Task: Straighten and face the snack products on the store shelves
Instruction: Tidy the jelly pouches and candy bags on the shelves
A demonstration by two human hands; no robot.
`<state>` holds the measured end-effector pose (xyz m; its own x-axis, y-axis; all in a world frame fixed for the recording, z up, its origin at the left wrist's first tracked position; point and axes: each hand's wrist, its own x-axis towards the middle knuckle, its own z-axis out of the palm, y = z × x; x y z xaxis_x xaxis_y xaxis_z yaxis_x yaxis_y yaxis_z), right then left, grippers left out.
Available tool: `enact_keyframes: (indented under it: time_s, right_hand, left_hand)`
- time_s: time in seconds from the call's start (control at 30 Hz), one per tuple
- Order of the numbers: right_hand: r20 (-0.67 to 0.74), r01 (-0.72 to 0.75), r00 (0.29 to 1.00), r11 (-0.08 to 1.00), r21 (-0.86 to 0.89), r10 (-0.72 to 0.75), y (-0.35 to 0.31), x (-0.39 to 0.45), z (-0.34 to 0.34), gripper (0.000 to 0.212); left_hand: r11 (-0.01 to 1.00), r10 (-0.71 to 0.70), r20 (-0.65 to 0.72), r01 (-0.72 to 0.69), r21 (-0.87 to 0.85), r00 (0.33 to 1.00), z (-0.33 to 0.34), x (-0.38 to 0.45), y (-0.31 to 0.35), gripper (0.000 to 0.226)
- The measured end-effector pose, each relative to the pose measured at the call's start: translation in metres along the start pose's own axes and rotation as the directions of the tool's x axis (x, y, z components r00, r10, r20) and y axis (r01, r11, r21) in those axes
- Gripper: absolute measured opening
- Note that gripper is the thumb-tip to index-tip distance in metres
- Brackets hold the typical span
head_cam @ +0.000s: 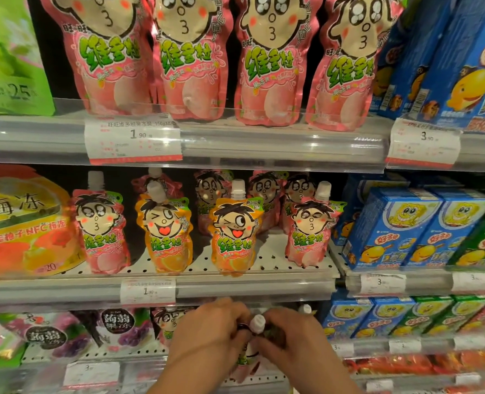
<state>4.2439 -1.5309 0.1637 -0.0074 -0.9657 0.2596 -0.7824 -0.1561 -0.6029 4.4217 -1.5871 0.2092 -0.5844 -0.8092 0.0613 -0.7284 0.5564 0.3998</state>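
Both my hands are down on the bottom shelf right now, left hand [207, 334] and right hand [289, 339] curled around the top of 1 pink pouch [245, 362], fingers pinching it on either side of its white cap [257, 322]. It's standing at the front edge of that shelf, mostly hidden behind my hands, so I can't tell yet if the face is square to the aisle.

Progress-wise, I'd say the top shelf looks done: 4 big pink pouches [266, 66] in a row, all facing out. The middle shelf [235, 285] is kind of half there. 4 pouches up front face forward, but the left orange pouch [165, 231] leans a bit, the other orange one [237, 237] sits further forward than its neighbours, and there are gaps with more stock pushed back behind.

Bottom row still needs work, I reckon. Another pouch [165, 325] sits behind and left of my hands, and the purple bags [116, 331] further left look tilted.
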Motion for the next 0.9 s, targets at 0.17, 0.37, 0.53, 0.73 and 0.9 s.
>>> enact_keyframes:
  time_s: [0.17, 0.37, 0.53, 0.73, 0.9]
  right_hand:
    - [-0.053, 0.001, 0.999, 1.000, 0.004, -0.001, -0.005, -0.002, -0.025, 0.026]
    - [-0.123, 0.034, 0.992, 0.994, 0.105, -0.021, -0.012, -0.012, -0.057, 0.010]
    - [-0.256, 0.056, 0.967, 0.984, 0.168, -0.011, -0.013, -0.017, -0.075, 0.029]
    - [-0.332, 0.075, 0.943, 0.987, 0.139, -0.025, -0.014, -0.021, -0.083, 0.028]
    - [-0.366, 0.083, 0.930, 0.985, 0.149, -0.023, -0.016, -0.022, -0.086, 0.023]
  left_hand:
    - [0.980, 0.068, -0.139, -0.092, -0.175, 0.988, -0.033, -0.004, 0.008, 0.010]
    - [0.936, -0.018, -0.603, -0.198, -0.290, 0.797, -0.054, 0.007, 0.011, 0.025]
    - [0.916, -0.187, -0.564, -0.064, -0.395, 0.804, -0.042, 0.017, 0.016, 0.067]
    - [0.853, -0.246, -0.505, -0.063, -0.518, 0.827, -0.041, 0.025, 0.025, 0.096]
    - [0.887, -0.192, -0.594, -0.121, -0.446, 0.781, -0.046, 0.027, 0.012, 0.053]
